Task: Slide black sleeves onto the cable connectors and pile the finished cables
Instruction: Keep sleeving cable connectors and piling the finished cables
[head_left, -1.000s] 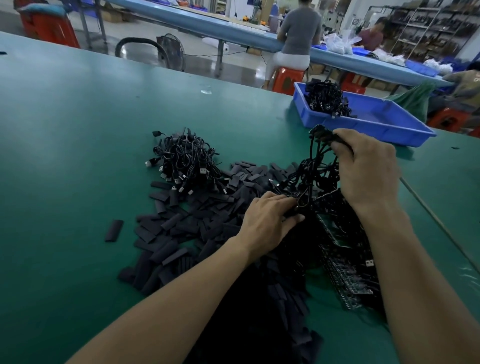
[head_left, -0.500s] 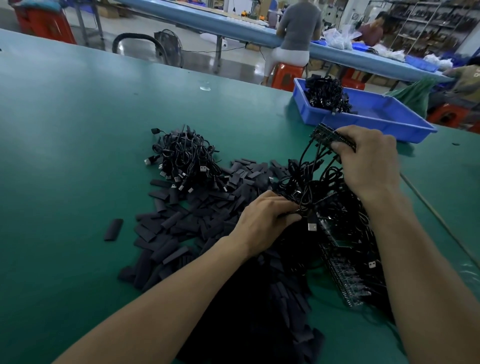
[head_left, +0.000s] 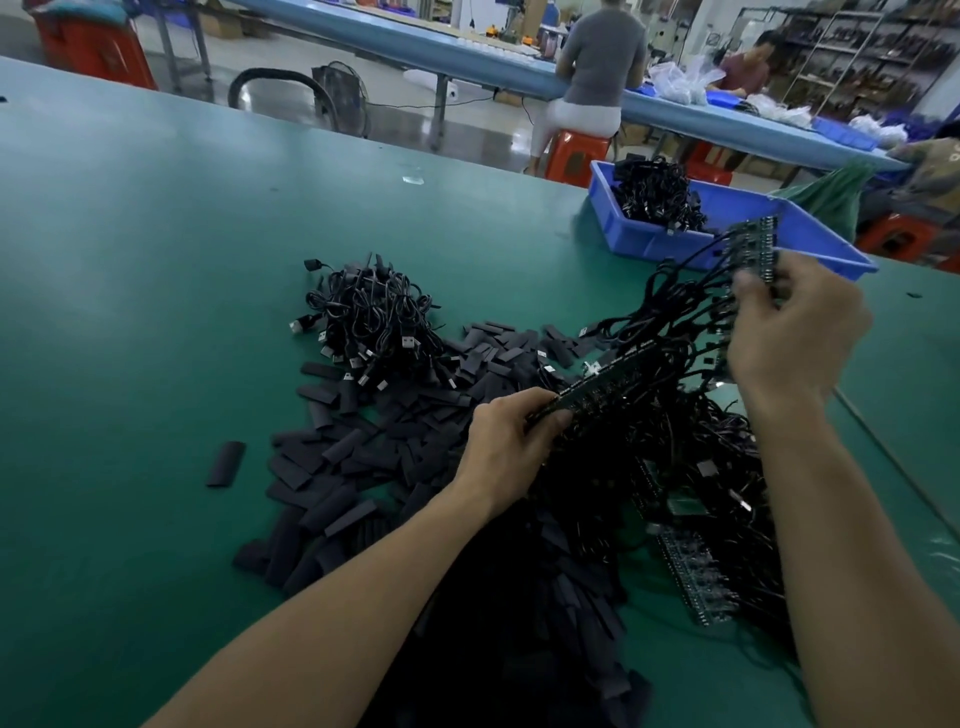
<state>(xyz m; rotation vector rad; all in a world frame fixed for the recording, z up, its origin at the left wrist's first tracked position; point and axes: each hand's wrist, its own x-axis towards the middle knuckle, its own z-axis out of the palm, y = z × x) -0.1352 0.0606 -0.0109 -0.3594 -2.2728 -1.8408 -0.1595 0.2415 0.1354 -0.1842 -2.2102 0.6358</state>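
Pinched between curled fingers of the right hand (head_left: 795, 332): a narrow dark connector strip (head_left: 759, 248), raised higher than half a second before, up in front of the blue plastic tray (head_left: 644, 241). Gripped by the left hand (head_left: 511, 441), no longer buried in the tangle: one end of a second green strip (head_left: 602, 382), tilted. Strung from both, thin black cables (head_left: 670, 306), looped and knotted. Scattered beneath on the green tabletop (head_left: 156, 260), flat black sleeves (head_left: 332, 467); just beyond, a heap of coiled USB-tipped cables (head_left: 371, 322).
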